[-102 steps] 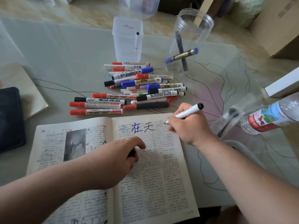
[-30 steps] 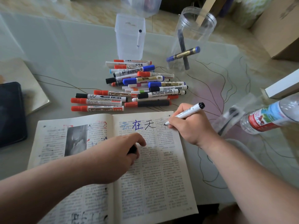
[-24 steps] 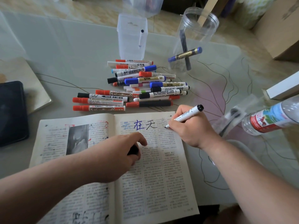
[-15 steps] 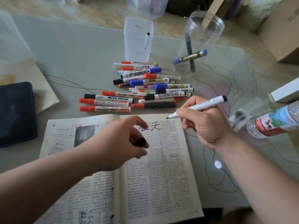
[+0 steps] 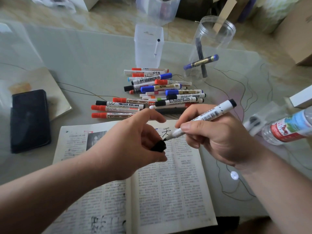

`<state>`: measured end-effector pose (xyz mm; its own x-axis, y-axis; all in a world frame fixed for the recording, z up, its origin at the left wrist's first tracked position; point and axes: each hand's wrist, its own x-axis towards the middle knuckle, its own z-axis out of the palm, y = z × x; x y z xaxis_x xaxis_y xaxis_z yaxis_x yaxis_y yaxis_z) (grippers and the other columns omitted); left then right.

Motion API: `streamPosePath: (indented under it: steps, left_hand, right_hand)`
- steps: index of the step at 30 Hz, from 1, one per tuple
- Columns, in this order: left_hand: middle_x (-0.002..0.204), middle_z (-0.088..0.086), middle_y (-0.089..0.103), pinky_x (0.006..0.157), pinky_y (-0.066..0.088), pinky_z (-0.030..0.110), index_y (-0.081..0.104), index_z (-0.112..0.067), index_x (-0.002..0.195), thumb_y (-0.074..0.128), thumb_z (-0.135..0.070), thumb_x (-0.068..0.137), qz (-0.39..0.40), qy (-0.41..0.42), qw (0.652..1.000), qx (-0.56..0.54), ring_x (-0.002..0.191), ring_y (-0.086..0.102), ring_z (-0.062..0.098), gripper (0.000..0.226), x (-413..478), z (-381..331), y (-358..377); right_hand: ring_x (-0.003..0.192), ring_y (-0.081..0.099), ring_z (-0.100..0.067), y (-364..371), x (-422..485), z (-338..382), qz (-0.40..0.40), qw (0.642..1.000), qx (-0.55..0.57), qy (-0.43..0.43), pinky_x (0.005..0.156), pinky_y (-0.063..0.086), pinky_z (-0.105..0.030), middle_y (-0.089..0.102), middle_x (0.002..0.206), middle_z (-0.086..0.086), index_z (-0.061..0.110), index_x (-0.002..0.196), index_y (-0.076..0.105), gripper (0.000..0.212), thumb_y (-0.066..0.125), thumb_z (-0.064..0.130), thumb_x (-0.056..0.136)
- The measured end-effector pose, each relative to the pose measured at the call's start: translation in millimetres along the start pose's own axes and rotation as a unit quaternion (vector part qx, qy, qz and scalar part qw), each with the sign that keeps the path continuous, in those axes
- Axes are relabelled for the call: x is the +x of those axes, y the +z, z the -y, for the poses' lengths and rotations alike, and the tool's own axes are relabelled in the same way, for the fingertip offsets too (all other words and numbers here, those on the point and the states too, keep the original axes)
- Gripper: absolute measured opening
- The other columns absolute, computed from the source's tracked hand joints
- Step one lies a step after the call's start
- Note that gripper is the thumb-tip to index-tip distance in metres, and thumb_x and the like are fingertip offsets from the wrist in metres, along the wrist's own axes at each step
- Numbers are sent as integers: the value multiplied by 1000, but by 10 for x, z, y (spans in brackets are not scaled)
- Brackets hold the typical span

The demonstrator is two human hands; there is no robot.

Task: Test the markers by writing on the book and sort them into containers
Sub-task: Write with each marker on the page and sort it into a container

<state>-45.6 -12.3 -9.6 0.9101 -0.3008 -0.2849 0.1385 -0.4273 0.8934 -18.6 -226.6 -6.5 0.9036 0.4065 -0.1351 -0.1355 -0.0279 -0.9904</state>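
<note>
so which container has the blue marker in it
The round jar, right of the square tub, which holds only one white marker.

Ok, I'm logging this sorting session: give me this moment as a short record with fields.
left hand: pinches black cap
right hand: grips white marker, tip nearly at black cap
book: open, handwritten characters on right page
marker pile: on table beyond book
square container: one marker inside
round jar: two markers inside

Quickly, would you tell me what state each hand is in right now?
The left hand is closed, pinching the black cap.
The right hand is closed, gripping the white marker.
</note>
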Motion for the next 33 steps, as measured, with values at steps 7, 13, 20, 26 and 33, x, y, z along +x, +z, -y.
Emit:
streamPosePath:
  steps: [7,13,20,26,33]
  left_hand:
    - [84,-8,77,61,63,45,68,-25,96,90,-12,68,1,-6,1000,-22,65,74,22,37,-37,-67,-29]
    - [65,-1,74,59,56,22,75,-22,81,88,-19,70,-9,-1,1000,-25,55,71,15,17,-38,-110,-70]
    - [63,-14,68,55,44,14,78,-38,82,75,-49,71,4,-21,1000,-6,54,54,1,16,-17,-84,-148]
    - [56,-6,65,59,48,19,70,-36,71,61,-48,85,27,31,999,17,51,58,10,21,-40,-61,-276]
    - [54,-9,67,53,50,18,73,-27,75,74,-27,85,-69,142,985,73,49,65,10,10,-123,-13,-247]
  right_hand:
    - [53,44,-25,2,-51,46,28,1000,-3,9,53,37,-32,55,56,-7,7,84,70,4,66,7,83]
    - [57,49,-30,-44,-75,142,57,996,-74,-7,55,40,-42,56,65,-20,6,89,60,24,80,16,80]
    - [58,56,-28,-116,-72,265,65,995,-70,-4,47,44,-29,70,75,-18,12,96,74,20,79,20,78]
    - [44,43,-23,-184,-75,309,17,996,-82,-9,40,36,-22,67,67,-16,11,89,74,10,77,9,80]
    - [34,36,-19,-55,-114,318,-18,998,-56,7,38,28,-17,59,52,-22,9,78,74,18,72,27,77]
